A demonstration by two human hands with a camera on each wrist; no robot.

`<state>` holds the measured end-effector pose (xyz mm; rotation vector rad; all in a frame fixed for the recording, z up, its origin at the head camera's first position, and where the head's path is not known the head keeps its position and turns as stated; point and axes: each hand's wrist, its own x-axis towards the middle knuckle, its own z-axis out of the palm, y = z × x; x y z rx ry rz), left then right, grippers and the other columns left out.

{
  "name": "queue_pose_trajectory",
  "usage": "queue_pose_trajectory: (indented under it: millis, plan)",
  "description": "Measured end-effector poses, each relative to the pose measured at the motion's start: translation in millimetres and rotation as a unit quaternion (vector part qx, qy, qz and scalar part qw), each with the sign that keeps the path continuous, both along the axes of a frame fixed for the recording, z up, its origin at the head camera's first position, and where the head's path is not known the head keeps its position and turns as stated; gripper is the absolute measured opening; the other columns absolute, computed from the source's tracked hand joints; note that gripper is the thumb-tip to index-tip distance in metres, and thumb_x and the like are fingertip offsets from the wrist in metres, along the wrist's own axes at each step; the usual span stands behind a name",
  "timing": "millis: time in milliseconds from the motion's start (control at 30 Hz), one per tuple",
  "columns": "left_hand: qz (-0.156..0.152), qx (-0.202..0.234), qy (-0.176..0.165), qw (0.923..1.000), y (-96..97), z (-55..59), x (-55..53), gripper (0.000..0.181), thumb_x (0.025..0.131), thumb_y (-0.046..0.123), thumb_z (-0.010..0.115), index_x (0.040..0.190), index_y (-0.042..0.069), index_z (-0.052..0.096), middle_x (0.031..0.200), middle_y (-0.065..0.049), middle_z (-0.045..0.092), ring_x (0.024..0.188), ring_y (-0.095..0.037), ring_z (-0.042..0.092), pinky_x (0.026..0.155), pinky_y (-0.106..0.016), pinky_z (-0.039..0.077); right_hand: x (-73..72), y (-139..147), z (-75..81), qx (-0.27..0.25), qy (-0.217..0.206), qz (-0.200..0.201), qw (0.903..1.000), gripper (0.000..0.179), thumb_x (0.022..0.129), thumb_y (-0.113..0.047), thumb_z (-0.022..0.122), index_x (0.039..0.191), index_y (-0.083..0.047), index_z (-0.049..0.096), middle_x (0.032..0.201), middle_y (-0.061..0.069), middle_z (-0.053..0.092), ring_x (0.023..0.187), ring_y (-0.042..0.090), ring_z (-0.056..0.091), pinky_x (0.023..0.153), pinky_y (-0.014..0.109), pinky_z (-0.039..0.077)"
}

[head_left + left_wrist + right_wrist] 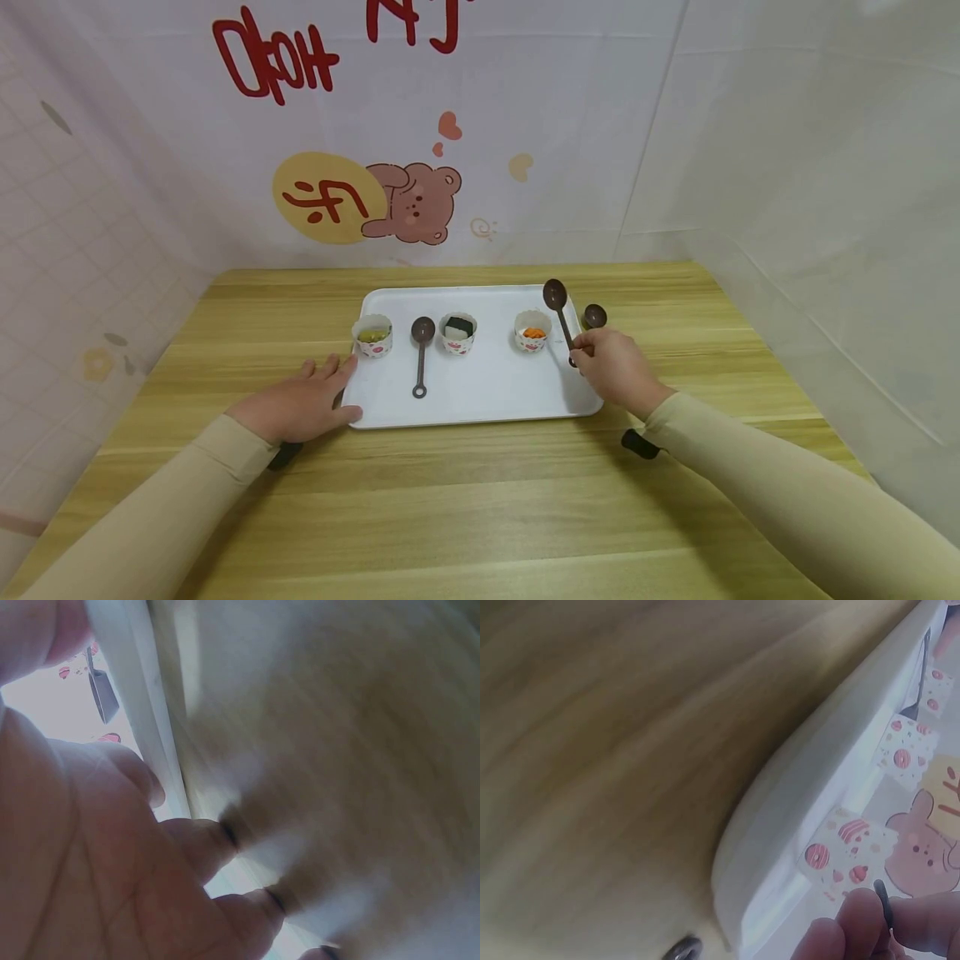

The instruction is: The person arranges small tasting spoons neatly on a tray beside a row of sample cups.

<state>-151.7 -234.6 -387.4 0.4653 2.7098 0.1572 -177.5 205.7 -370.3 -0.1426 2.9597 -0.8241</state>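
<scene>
My right hand (618,371) pinches the handle of a brown spoon (556,295) between thumb and fingers, its bowl raised over the tray's right end. In the right wrist view the handle's dark end (885,904) shows between the fingertips. My left hand (307,400) lies with fingers spread along the left rim of the white tray (480,392). A second brown spoon (423,331) lies on the tray. Near the right hand stands a printed paper cup (532,332) with orange bits. Another cup (372,336) at the left holds something green.
Between them, a third paper cup (458,333) has a white piece with a dark green top. Right of the tray, another brown spoon (595,316) sits on the wooden table (480,508), partly behind my right hand. A printed cloth (555,192) hangs behind.
</scene>
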Motion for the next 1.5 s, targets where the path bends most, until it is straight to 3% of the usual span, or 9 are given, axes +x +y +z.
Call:
queue_pose_trajectory:
  millis: [1067, 1500]
  plan:
    - [0.004, 0.006, 0.002, 1.0, 0.3, -1.9, 0.7, 0.093, 0.085, 0.071, 0.038, 0.15, 0.012, 0.009, 0.152, -0.025, 0.013, 0.133, -0.056, 0.011, 0.103, -0.064, 0.023, 2.1, -53, -11.6, -0.041, -0.045, 0.036, 0.9975, 0.012, 0.089, -0.021, 0.059, 0.087, -0.013, 0.067, 0.071, 0.0, 0.067, 0.057, 0.01, 0.055, 0.05, 0.026, 0.042]
    - [0.0, -0.001, 0.004, 1.0, 0.5, -0.5, 0.9, 0.093, 0.085, 0.071, 0.037, 0.15, 0.01, 0.01, 0.151, -0.027, 0.014, 0.132, -0.058, 0.011, 0.102, -0.065, 0.024, 1.9, -71, -12.0, -0.022, -0.059, 0.051, 0.9967, 0.011, 0.088, -0.019, 0.059, 0.085, -0.011, 0.066, 0.064, -0.001, 0.064, 0.056, 0.011, 0.056, 0.05, 0.026, 0.042]
